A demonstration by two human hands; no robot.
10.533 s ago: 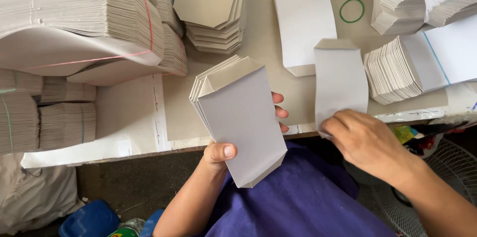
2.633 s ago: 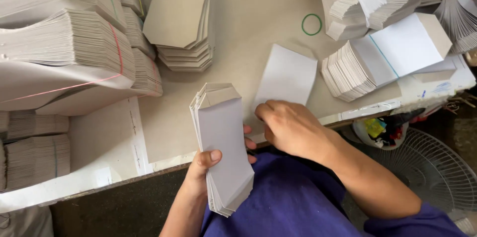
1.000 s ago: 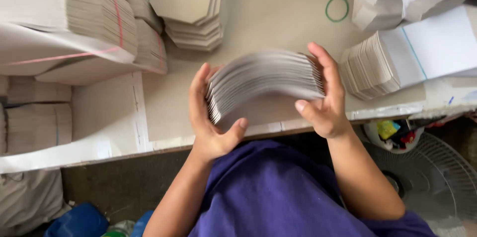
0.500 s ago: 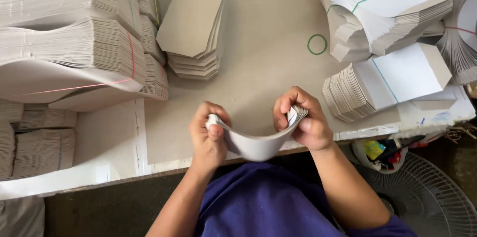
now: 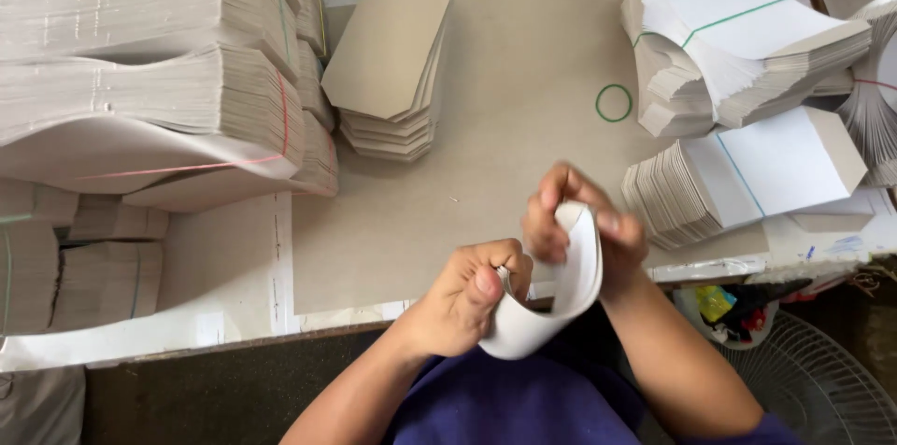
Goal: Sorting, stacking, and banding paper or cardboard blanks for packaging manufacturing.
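Observation:
A thin stack of white paper envelopes is bent into a tight U over the table's front edge. My left hand pinches its lower left end, thumb on top. Gripping the upper end is my right hand, fingers curled over the stack's edge. A green rubber band lies loose on the brown tabletop, beyond my hands.
A pile of flat brown envelope blanks sits at the back centre. Tall banded bundles of envelopes fill the left side. More banded white bundles crowd the right. A fan grille is below the table, right.
The fanned stack was squared up and flexed between both hands. Since half a second ago the bend has tightened and the right end has turned upward.

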